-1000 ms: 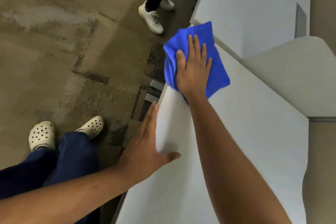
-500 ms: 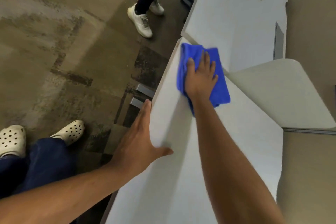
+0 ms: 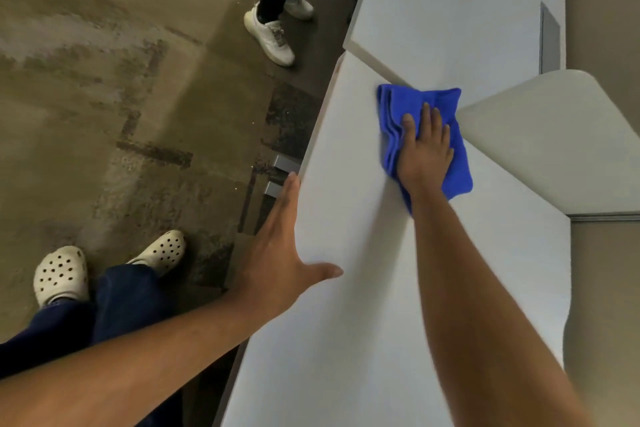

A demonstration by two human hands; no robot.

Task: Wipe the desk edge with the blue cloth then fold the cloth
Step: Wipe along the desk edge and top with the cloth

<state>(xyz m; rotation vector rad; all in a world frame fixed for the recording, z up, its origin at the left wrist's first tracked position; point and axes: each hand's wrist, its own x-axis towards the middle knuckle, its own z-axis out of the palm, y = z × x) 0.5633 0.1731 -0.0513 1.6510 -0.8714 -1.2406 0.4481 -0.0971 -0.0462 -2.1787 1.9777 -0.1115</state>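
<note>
The blue cloth (image 3: pixel 391 121), bunched in folds, lies on the white desk (image 3: pixel 346 340) near its far end, next to the seam with a second desk. My right hand (image 3: pixel 424 152) presses flat on the cloth, fingers pointing away from me. My left hand (image 3: pixel 282 246) rests open on the desk's left edge, fingers along the edge and thumb spread over the top. The cloth sits a hand's width inside that left edge.
A second white desk (image 3: pixel 450 10) adjoins at the far end. A pale rounded divider panel (image 3: pixel 554 135) stands right of the cloth. Another person's legs in white sneakers (image 3: pixel 272 36) stand on the carpet beyond. My own feet in pale clogs (image 3: pixel 60 276) are at lower left.
My right hand has slid the cloth from the desk's left edge rightward toward the divider panel. My left hand stays on the edge.
</note>
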